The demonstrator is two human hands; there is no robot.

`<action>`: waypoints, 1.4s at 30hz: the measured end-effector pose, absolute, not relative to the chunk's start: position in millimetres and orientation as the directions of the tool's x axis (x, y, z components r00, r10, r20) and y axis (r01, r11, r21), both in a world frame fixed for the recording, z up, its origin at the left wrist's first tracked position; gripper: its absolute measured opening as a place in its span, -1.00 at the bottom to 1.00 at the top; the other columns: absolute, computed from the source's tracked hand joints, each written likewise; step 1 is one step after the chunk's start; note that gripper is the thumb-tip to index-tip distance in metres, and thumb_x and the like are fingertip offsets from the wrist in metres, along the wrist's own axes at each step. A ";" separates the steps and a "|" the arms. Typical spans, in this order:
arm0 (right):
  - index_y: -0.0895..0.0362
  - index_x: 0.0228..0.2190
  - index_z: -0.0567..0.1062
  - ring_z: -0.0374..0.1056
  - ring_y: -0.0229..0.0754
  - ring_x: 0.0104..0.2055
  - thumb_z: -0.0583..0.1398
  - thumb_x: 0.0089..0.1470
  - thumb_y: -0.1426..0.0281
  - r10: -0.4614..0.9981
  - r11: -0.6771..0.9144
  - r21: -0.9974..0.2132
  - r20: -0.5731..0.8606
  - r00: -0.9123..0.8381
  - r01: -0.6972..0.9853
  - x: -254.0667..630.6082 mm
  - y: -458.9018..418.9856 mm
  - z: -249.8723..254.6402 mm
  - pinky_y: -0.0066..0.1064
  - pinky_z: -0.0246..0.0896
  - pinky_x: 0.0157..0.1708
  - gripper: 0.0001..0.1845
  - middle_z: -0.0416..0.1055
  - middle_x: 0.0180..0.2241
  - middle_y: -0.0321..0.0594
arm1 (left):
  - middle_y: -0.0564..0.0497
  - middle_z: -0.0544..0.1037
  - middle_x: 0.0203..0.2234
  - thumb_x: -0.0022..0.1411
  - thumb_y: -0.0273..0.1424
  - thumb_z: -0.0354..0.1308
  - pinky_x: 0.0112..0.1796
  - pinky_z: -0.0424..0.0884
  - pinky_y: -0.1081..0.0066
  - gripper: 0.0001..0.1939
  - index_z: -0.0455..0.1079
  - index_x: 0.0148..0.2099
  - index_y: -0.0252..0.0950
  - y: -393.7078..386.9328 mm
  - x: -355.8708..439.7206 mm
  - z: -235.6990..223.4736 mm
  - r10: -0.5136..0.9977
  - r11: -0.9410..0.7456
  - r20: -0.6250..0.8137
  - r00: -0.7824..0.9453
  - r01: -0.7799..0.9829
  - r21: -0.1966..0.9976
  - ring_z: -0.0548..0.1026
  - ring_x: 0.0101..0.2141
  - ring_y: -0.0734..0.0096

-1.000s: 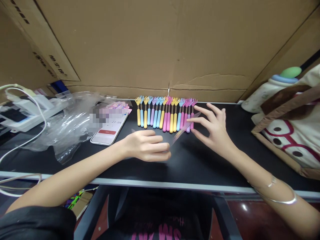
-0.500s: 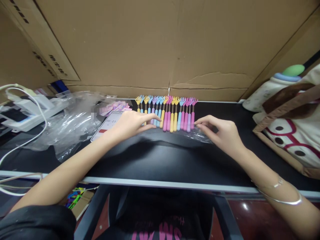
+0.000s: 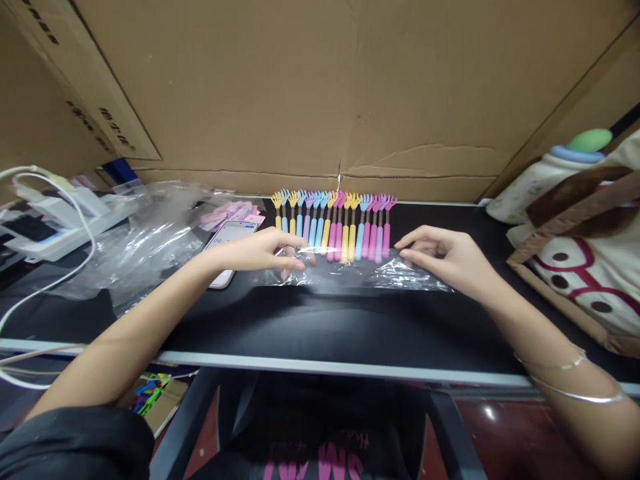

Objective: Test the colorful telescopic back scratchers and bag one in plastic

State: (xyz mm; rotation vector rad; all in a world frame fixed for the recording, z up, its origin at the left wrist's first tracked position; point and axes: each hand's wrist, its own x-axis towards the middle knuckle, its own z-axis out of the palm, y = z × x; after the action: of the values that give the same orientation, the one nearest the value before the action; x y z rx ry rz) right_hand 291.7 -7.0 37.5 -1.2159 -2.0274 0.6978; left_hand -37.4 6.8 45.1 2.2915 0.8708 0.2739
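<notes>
A row of small back scratchers (image 3: 345, 233) with claw-shaped heads and yellow, blue, purple and pink handles lies side by side on the black desk. Clear plastic film (image 3: 420, 275) spreads over the handles' lower ends and in front of them. At the row's left end, my left hand (image 3: 260, 252) rests at the film with thumb and fingers apart. My right hand (image 3: 445, 253) is beside the rightmost pink handle, over the film's right part; its thumb and forefinger tips are close together with a small gap. Neither hand visibly grips a scratcher.
Left of the row are a phone (image 3: 227, 233), pink printed packets (image 3: 233, 213), crumpled clear plastic (image 3: 145, 247) and a white power strip (image 3: 75, 223) with cables. A bottle (image 3: 530, 180) and a cloth bag (image 3: 590, 267) stand right. Cardboard (image 3: 320, 87) walls the back.
My left hand has moved left and slightly toward me, its fingers opening off the handles. Clear film now shows wider in front of the row. The right hand has shifted slightly right.
</notes>
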 end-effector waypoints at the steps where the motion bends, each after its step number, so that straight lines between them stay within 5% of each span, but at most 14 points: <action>1: 0.11 -0.34 0.49 0.37 -0.22 -0.53 0.25 -0.03 0.09 0.900 0.418 -0.728 0.251 -0.355 0.543 292.1 -6.4 37.7 -0.40 0.19 -0.51 -0.65 0.48 -0.57 -0.25 | 0.09 0.55 -0.50 0.29 -0.23 0.07 -0.41 0.34 0.57 -0.73 0.43 -0.07 -0.26 7.0 -37.6 45.2 0.639 -0.565 -0.038 0.769 0.503 0.654 0.52 -0.46 0.50; 13: 0.12 -0.31 0.49 0.17 -0.34 -0.62 0.25 -0.01 0.12 0.898 0.431 -0.712 0.279 -0.340 0.554 300.6 1.0 35.8 -0.45 0.03 -0.63 -0.66 0.35 -0.57 -0.33 | 0.06 0.55 -0.35 0.30 -0.20 0.07 -0.42 0.29 0.58 -0.67 0.40 0.01 -0.25 21.2 -61.5 50.0 0.693 -0.609 0.010 0.721 0.577 0.544 0.47 -0.44 0.54; 20: 0.07 -0.27 0.45 0.34 -0.25 -0.49 0.23 0.01 0.16 0.883 0.461 -0.741 0.330 -0.333 0.488 297.6 1.1 34.9 -0.35 0.30 -0.48 -0.71 0.43 -0.37 -0.22 | 0.08 0.56 -0.31 0.31 -0.18 0.05 -0.36 0.26 0.52 -0.71 0.41 0.00 -0.12 19.3 -56.9 42.1 0.780 -0.621 0.204 0.591 0.770 0.144 0.47 -0.29 0.40; 25: 0.08 -0.18 0.38 0.32 -0.30 -0.54 0.23 0.04 0.17 0.887 0.427 -0.792 0.275 -0.371 0.437 291.1 0.2 26.7 -0.39 0.29 -0.50 -0.66 0.40 -0.41 -0.28 | -0.03 0.51 -0.15 0.30 -0.18 0.08 -0.22 0.31 0.43 -0.66 0.35 0.05 -0.20 9.3 -35.2 28.1 0.669 -0.653 0.383 0.637 0.750 -0.106 0.40 -0.09 0.27; 33: 0.09 -0.13 0.32 0.31 -0.35 -0.59 0.26 0.03 0.21 0.874 0.269 -0.913 0.097 -0.477 0.308 278.5 -1.3 5.7 -0.42 0.29 -0.56 -0.60 0.36 -0.41 -0.33 | -0.01 0.46 -0.05 0.20 0.00 0.13 -0.16 0.31 0.41 -0.40 0.22 0.18 -0.18 -8.0 -1.5 1.7 0.600 -0.783 0.293 0.744 0.622 0.025 0.41 -0.06 0.30; 42: 0.09 -0.13 0.34 0.35 -0.30 -0.43 0.25 0.03 0.27 0.871 0.249 -0.922 0.079 -0.484 0.296 279.9 -3.1 10.5 -0.34 0.41 -0.41 -0.63 0.34 -0.30 -0.26 | 0.01 0.51 -0.15 0.25 -0.18 0.13 -0.28 0.32 0.46 -0.58 0.27 0.12 -0.17 -7.9 -2.3 -0.6 0.622 -0.755 0.370 0.690 0.653 0.051 0.47 -0.15 0.35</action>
State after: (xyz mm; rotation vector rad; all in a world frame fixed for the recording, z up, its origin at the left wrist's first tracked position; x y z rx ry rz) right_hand 279.9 -3.1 10.5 -1.0611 -1.9184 1.2222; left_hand -2.3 -7.9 -0.6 2.9658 1.1214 0.5986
